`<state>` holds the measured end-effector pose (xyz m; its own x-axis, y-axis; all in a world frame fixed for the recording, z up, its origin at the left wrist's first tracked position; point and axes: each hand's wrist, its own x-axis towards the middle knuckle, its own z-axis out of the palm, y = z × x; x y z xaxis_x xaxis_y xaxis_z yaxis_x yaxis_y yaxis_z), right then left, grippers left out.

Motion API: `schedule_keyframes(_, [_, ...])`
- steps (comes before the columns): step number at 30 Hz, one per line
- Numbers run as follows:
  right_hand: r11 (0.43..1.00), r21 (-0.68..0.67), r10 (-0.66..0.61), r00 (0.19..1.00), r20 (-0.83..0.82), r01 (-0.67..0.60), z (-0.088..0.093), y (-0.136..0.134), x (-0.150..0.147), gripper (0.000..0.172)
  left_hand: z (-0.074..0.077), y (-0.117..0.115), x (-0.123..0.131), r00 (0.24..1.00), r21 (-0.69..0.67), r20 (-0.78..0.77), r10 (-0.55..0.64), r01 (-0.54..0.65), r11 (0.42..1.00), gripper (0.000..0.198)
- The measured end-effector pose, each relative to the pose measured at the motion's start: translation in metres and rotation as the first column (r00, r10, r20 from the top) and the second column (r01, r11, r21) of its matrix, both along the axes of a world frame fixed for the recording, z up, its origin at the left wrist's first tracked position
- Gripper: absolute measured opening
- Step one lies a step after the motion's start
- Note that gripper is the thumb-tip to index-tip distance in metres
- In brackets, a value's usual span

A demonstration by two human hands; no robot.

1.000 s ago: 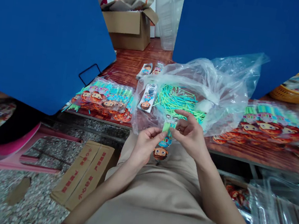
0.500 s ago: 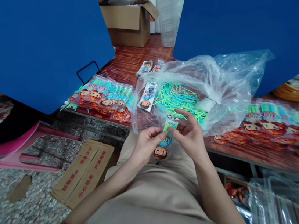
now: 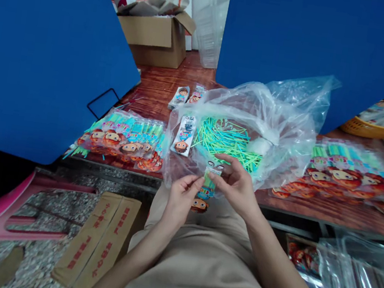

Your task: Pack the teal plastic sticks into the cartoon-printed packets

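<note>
Between my hands is a small clear packet (image 3: 210, 179) with green sticks inside and a cartoon face printed at its lower end. My left hand (image 3: 185, 193) pinches its left edge between thumb and fingers. On the other side, my right hand (image 3: 236, 186) grips the packet's upper right, its index finger curled above. Just beyond lies a heap of loose green and blue sticks (image 3: 223, 139) on an open clear plastic bag (image 3: 288, 122). A stack of printed cards (image 3: 183, 135) rests at the heap's left.
Filled packets lie in piles at left (image 3: 128, 137) and right (image 3: 345, 170). Blue panels (image 3: 48, 47) rise beyond the wooden table (image 3: 161, 80). An open cardboard box (image 3: 153, 38) stands at the back. Below are a flattened carton (image 3: 98, 240) and a pink stool (image 3: 36, 232).
The whole view has shifted, so the table and hands sit slightly lower and further left. Both hands keep hold of the packet, with little change in grip.
</note>
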<state>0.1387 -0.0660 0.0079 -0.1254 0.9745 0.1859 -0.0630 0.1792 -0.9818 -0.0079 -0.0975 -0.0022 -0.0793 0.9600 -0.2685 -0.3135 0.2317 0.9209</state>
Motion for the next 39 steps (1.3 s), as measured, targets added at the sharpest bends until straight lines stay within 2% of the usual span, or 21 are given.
schedule_keyframes(4, [0.994,-0.022,-0.105,0.994,-0.021,0.105,0.005,0.035,0.016,0.036,0.0,0.011,-0.008,1.0,0.0,0.003,0.017,-0.017,1.0,0.032])
schedule_keyframes(6, [0.985,0.037,-0.171,0.979,0.109,0.168,0.004,0.064,0.028,0.036,0.0,0.017,-0.012,1.0,-0.003,-0.014,0.027,-0.027,1.0,0.033])
schedule_keyframes(7, [0.98,0.086,-0.192,0.954,0.23,0.177,0.002,0.081,0.032,0.034,0.001,0.021,-0.014,0.999,-0.008,-0.021,0.032,-0.033,0.999,0.033])
schedule_keyframes(8, [0.978,0.133,-0.203,0.899,0.388,0.164,0.001,0.097,0.036,0.03,0.001,0.024,-0.016,0.999,-0.012,-0.025,0.038,-0.038,0.999,0.033])
schedule_keyframes(10, [0.979,0.167,-0.204,0.691,0.693,0.121,-0.002,0.129,0.036,0.024,0.002,0.032,-0.02,0.998,-0.023,-0.032,0.047,-0.048,0.999,0.034])
schedule_keyframes(11, [0.983,0.158,-0.184,0.586,0.789,0.095,-0.003,0.143,0.034,0.022,0.003,0.035,-0.021,0.998,-0.03,-0.033,0.052,-0.053,0.998,0.034])
schedule_keyframes(12, [0.986,0.146,-0.165,0.524,0.836,0.078,-0.005,0.156,0.029,0.021,0.003,0.039,-0.022,0.998,-0.038,-0.032,0.057,-0.059,0.998,0.035])
schedule_keyframes(17, [0.997,0.072,-0.082,0.383,0.92,0.041,-0.015,0.201,-0.004,0.021,0.004,0.055,-0.025,0.995,-0.053,-0.038,0.087,-0.089,0.995,0.037])
schedule_keyframes(20, [0.999,0.027,-0.036,0.325,0.945,0.033,-0.019,0.214,-0.017,0.017,0.003,0.062,-0.027,0.994,-0.051,-0.056,0.094,-0.097,0.994,0.036])
schedule_keyframes(22, [1.0,0.012,-0.02,0.315,0.949,0.028,-0.019,0.216,-0.019,0.015,0.003,0.066,-0.028,0.995,-0.06,-0.057,0.087,-0.09,0.994,0.036])
schedule_keyframes(26, [0.999,0.033,-0.041,0.352,0.935,0.028,-0.008,0.208,-0.011,0.014,0.008,0.076,-0.028,0.989,-0.062,-0.045,0.139,-0.141,0.988,0.031])
schedule_keyframes(28, [0.996,0.07,-0.083,0.44,0.894,0.047,0.001,0.197,-0.005,0.017,0.011,0.08,-0.027,0.986,-0.067,-0.039,0.165,-0.167,0.984,0.029])
schedule_keyframes(29, [0.994,0.086,-0.105,0.535,0.839,0.06,0.007,0.19,-0.002,0.019,0.012,0.082,-0.026,0.985,-0.072,-0.036,0.168,-0.17,0.983,0.029])
schedule_keyframes(30, [0.992,0.096,-0.13,0.697,0.705,0.087,0.013,0.182,0.001,0.02,0.012,0.084,-0.025,0.986,-0.077,-0.036,0.165,-0.167,0.983,0.03])
schedule_keyframes(31, [0.991,0.086,-0.136,0.852,0.506,0.107,0.019,0.173,0.003,0.022,0.012,0.085,-0.024,0.986,-0.08,-0.038,0.16,-0.162,0.983,0.03])
schedule_keyframes(32, [0.993,0.051,-0.119,0.949,0.291,0.109,0.026,0.164,0.004,0.024,0.011,0.087,-0.024,0.988,-0.083,-0.04,0.15,-0.153,0.985,0.031])
schedule_keyframes(33, [0.992,0.018,-0.124,0.985,0.116,0.123,0.031,0.155,0.005,0.025,0.01,0.088,-0.023,0.989,-0.085,-0.043,0.139,-0.142,0.986,0.031])
schedule_keyframes(35, [0.989,-0.026,-0.147,0.988,-0.053,0.146,0.041,0.138,0.004,0.025,0.008,0.089,-0.022,0.992,-0.087,-0.048,0.116,-0.12,0.989,0.032])
schedule_keyframes(39, [0.981,-0.023,-0.194,0.979,-0.068,0.193,0.048,0.118,0.0,0.027,0.006,0.092,-0.018,0.994,-0.066,-0.058,0.097,-0.101,0.993,0.033])
